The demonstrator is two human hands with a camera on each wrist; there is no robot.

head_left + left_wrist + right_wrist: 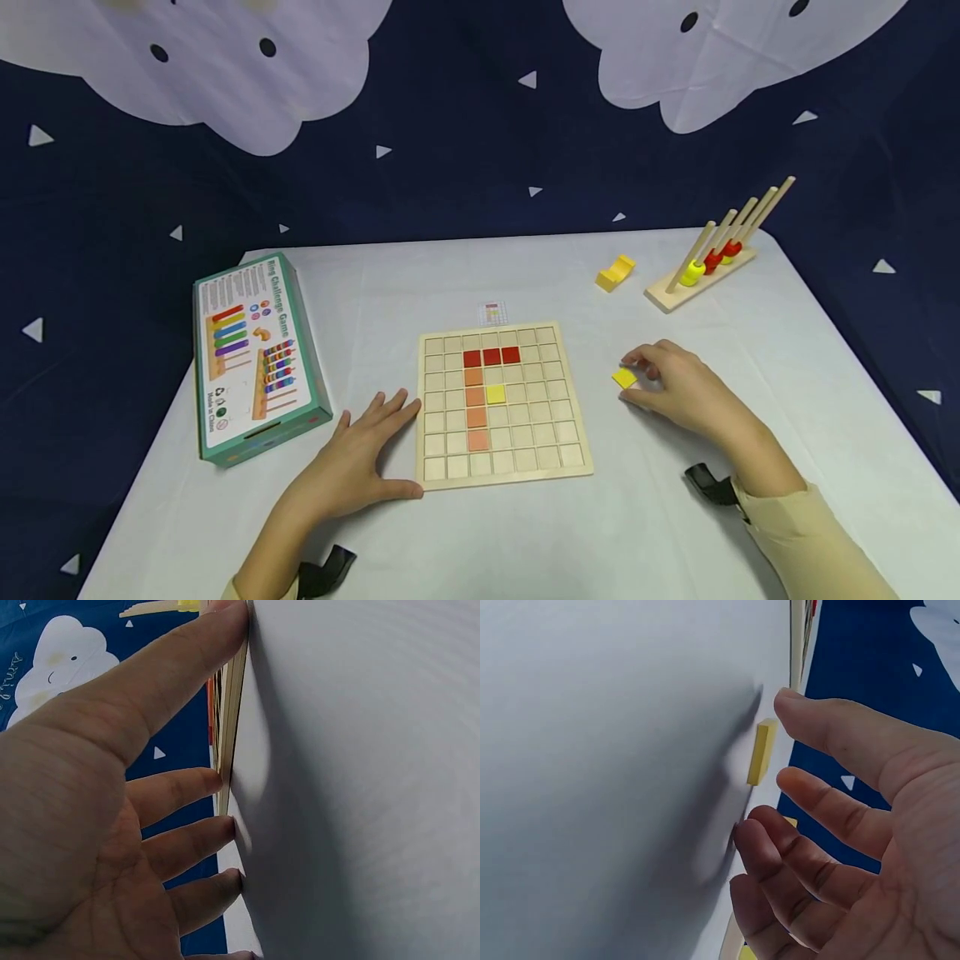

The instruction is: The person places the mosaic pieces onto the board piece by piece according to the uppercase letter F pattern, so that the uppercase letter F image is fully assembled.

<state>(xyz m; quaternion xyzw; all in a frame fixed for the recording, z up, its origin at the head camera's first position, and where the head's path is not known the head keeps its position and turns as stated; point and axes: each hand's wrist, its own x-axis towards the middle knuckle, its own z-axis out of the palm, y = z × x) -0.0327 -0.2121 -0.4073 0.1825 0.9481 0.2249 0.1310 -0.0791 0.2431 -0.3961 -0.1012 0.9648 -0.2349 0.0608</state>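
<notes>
A wooden grid board (pixel 504 481) lies flat on the table, with dark red tiles (pixel 491 357) in a row, a column of orange tiles (pixel 476 417) below their left end, and one yellow tile (pixel 496 393). My left hand (pixel 352 467) is spread at the board's left edge, thumb and index finger touching it. Another yellow tile (pixel 624 378) lies on the table right of the board. Over it is my right hand (pixel 686 387), thumb and bent fingers around the tile. The right wrist view shows a gap between the fingers and this yellow tile (pixel 760 754).
A green-edged game box (pixel 258 358) lies at the left. A small printed card (pixel 492 313) sits behind the board. At the back right stand a yellow curved block (pixel 616 272) and a wooden peg rack (pixel 663 297) with red and yellow-green rings.
</notes>
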